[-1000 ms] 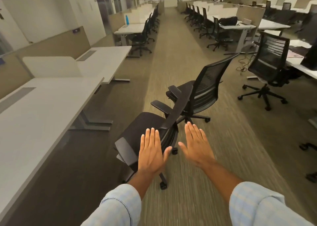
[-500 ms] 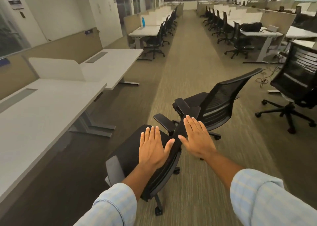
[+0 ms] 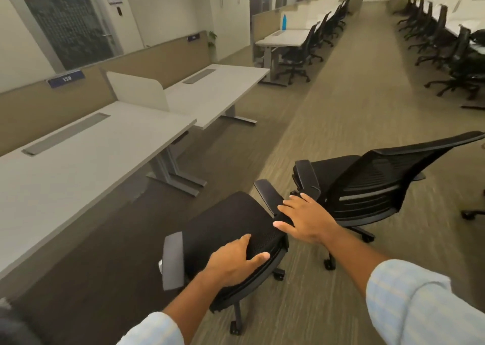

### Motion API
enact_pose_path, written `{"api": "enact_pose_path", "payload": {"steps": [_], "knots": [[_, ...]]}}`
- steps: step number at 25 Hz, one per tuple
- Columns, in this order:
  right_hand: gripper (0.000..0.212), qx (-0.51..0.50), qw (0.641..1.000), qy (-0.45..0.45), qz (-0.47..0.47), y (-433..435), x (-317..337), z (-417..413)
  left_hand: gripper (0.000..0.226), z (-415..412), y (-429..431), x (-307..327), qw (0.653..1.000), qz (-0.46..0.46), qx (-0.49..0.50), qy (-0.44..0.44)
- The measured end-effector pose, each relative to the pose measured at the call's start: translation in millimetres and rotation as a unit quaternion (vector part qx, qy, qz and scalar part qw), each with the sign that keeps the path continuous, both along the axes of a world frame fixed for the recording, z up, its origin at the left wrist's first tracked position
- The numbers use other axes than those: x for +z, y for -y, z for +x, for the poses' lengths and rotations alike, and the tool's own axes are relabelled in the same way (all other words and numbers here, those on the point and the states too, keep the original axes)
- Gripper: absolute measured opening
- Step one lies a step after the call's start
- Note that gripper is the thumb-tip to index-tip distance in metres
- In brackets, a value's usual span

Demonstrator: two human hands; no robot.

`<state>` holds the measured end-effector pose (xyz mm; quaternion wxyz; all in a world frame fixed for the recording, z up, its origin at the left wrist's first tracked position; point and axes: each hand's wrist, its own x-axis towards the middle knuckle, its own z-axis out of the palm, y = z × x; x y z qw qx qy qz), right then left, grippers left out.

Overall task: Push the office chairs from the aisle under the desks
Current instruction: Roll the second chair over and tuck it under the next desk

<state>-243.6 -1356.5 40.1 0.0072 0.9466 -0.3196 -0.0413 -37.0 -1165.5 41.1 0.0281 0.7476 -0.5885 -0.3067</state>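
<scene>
The near black office chair (image 3: 223, 221) stands in the aisle beside the long white desk (image 3: 91, 156), its seat facing that desk and its backrest toward me. My left hand (image 3: 236, 262) grips the top edge of its backrest, thumb on my side. Further along the same edge, my right hand (image 3: 305, 220) lies flat with fingers spread. A second black mesh chair (image 3: 367, 184) stands just beyond to the right, nearly touching the first chair's armrest. Another white desk (image 3: 217, 90) continues the row.
Grey desk legs (image 3: 173, 173) stand under the near desk's edge. A white divider panel (image 3: 136, 90) separates the two desks. Tucked chairs (image 3: 296, 56) and a blue bottle (image 3: 284, 21) are further down on the left. More chairs (image 3: 446, 37) line the right side.
Both hands have come down from hovering onto the near chair's backrest; the left now grips it. My view has swung left toward the desks and closer to the chair.
</scene>
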Motion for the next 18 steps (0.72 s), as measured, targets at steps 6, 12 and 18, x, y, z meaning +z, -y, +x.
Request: {"api": "enact_pose_path", "payload": {"steps": [6,12,18], "knots": [[0.084,0.065,0.997,0.017,-0.034,18.6,-9.1,13.1,0.115,-6.2,-9.8,0.0,0.995,-0.02,0.079,0.062],[0.071,0.079,0.994,0.064,-0.031,0.5,-2.8,26.3,0.11,-1.6,-20.3,1.7,0.993,-0.013,0.08,0.084],[0.07,0.065,0.991,0.11,-0.04,-31.4,-7.7,50.7,0.115,41.0,-35.6,1.2,0.982,-0.016,0.157,0.102]]}}
